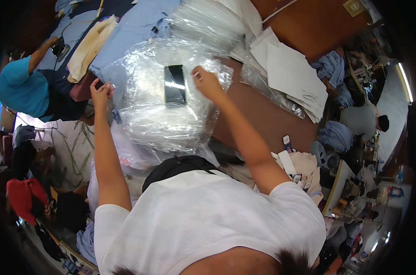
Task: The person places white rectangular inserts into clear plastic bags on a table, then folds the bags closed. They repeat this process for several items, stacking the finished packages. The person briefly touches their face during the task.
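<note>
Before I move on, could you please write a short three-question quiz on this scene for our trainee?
1. Either-or: Which is nearer the dark phone, the person's left hand or right hand?
2. True or false: In the picture, the white sheets lie to the right of the phone.
3. Fill in: At the left, the co-worker in the blue shirt has a hand on an ____.

Key: 1. The right hand. 2. True. 3. Iron.
</note>
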Demonstrator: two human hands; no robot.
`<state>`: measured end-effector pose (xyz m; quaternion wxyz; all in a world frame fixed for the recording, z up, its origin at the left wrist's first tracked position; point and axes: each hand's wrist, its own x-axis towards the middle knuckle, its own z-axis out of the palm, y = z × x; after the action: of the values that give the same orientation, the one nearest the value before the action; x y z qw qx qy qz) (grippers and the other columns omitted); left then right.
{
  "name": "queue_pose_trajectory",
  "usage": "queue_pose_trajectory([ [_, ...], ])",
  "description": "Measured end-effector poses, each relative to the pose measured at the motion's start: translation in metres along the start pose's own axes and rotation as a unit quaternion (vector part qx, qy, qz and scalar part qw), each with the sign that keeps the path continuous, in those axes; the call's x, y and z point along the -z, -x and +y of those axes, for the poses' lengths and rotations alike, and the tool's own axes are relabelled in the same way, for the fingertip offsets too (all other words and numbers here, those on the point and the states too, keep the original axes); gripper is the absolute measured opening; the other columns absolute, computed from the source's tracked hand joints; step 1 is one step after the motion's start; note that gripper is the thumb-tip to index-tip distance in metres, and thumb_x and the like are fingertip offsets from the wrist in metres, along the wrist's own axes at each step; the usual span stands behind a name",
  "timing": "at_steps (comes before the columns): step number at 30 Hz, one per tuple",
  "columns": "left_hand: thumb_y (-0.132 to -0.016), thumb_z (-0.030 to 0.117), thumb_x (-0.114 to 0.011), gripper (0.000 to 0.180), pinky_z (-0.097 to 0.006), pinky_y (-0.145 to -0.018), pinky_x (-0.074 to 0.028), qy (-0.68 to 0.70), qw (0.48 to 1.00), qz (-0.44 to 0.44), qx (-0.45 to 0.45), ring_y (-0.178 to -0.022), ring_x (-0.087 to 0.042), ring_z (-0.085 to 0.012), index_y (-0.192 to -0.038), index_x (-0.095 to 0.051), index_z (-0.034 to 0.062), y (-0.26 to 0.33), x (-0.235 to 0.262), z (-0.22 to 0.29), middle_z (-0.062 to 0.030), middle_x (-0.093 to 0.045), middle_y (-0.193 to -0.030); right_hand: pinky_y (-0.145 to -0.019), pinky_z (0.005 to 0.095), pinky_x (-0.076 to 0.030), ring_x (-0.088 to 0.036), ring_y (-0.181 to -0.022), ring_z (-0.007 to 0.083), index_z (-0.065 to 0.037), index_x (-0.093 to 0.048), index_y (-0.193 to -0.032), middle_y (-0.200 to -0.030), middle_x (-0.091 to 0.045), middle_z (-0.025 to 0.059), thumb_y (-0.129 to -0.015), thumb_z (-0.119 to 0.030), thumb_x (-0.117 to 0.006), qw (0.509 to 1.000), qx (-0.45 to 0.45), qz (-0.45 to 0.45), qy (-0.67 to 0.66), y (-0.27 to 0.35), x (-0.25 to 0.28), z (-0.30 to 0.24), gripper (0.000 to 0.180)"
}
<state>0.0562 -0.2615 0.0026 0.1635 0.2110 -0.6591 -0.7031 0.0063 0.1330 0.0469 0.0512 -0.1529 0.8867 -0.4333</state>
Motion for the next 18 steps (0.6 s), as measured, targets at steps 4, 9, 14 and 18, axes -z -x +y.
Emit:
queue_pose_trajectory([
  [4, -0.087, 0.005, -0.060, 0.027, -0.021, -0.063, -0.049, 0.049, 0.994, -0.020, -0.097, -0.074, -0.061, -0.0117, -0.113, -0.054, 0.0044, -0.008, 0.040, -0.008, -0.0077, -0.063, -0.099, -0.077, 0.0453, -0.050, -0.058, -0.099, 0.0388, -0.005, -0.047, -0.113, -0.108, -0.058, 0.0219, -0.075, -0.026, -0.068, 0.970, -0.111, 0.022, 0.215, -0.009, -0.085, -0.041, 0.048],
  [9, -0.077, 0.012, -0.070, 0.042, -0.028, -0.074, -0.049, -0.148, 0.980, -0.089, -0.097, -0.083, -0.058, -0.0121, -0.117, -0.058, 0.0068, 0.017, 0.017, 0.007, -0.0049, -0.061, -0.106, -0.089, 0.0443, -0.043, -0.052, -0.109, 0.0348, -0.005, -0.036, -0.135, -0.115, -0.056, 0.0192, -0.054, -0.034, -0.084, 0.973, -0.162, 0.038, 0.161, -0.030, -0.124, 0.018, 0.099],
  [14, -0.063, -0.007, -0.070, 0.078, -0.029, -0.076, -0.050, -0.045, 0.984, -0.104, -0.135, -0.097, -0.056, -0.0178, -0.134, -0.042, 0.0083, 0.019, -0.011, -0.028, -0.0079, -0.043, -0.130, -0.088, 0.0434, -0.047, -0.054, -0.108, 0.0415, 0.005, -0.027, -0.132, -0.122, -0.052, 0.0285, -0.051, -0.024, -0.088, 0.960, -0.235, 0.018, 0.151, -0.037, -0.093, -0.004, 0.106],
  [18, -0.065, -0.009, -0.066, 0.082, -0.029, -0.083, -0.049, -0.068, 0.982, -0.148, -0.091, -0.109, -0.052, -0.0219, -0.138, -0.036, 0.0091, 0.024, -0.029, -0.017, -0.0091, -0.038, -0.134, -0.086, 0.0393, -0.047, -0.061, -0.097, 0.0385, 0.003, -0.028, -0.128, -0.105, -0.060, 0.0270, -0.050, -0.009, -0.085, 0.968, -0.241, 0.060, 0.028, -0.046, -0.098, 0.002, 0.097],
])
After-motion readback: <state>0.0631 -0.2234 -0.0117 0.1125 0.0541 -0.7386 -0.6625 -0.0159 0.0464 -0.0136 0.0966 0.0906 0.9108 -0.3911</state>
